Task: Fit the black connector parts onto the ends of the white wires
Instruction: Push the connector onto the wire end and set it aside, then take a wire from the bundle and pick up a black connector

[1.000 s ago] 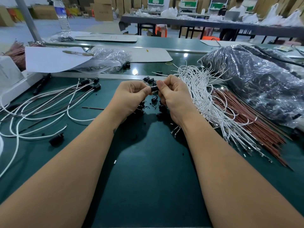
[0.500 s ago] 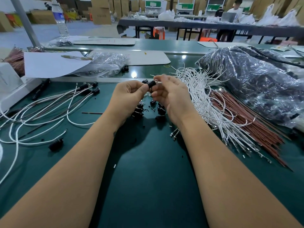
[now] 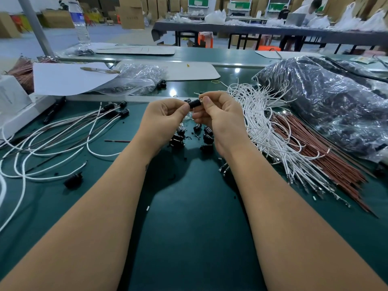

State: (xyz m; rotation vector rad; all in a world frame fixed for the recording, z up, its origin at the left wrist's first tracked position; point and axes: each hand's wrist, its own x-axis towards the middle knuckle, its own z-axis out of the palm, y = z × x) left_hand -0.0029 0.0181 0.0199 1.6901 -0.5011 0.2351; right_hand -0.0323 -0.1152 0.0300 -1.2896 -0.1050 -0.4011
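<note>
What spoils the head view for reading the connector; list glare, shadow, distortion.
Head view: ceiling lights glare off the green table and the plastic bag; the forearms cast a dark shadow on the mat under the left hand and right hand; wide-angle bending curves the edges; the black connector reads small, its detail lost.

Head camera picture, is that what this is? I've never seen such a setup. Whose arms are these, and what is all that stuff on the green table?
Yes: one camera worn on a person's head, looking down at their own bare arms. No machine is involved. The left hand and right hand together pinch one small black connector above the green table. Below them lie loose black connectors. To the right is a pile of white wires beside reddish-brown wires and a big plastic bag. To the left lie wires already fitted with connectors.
</note>
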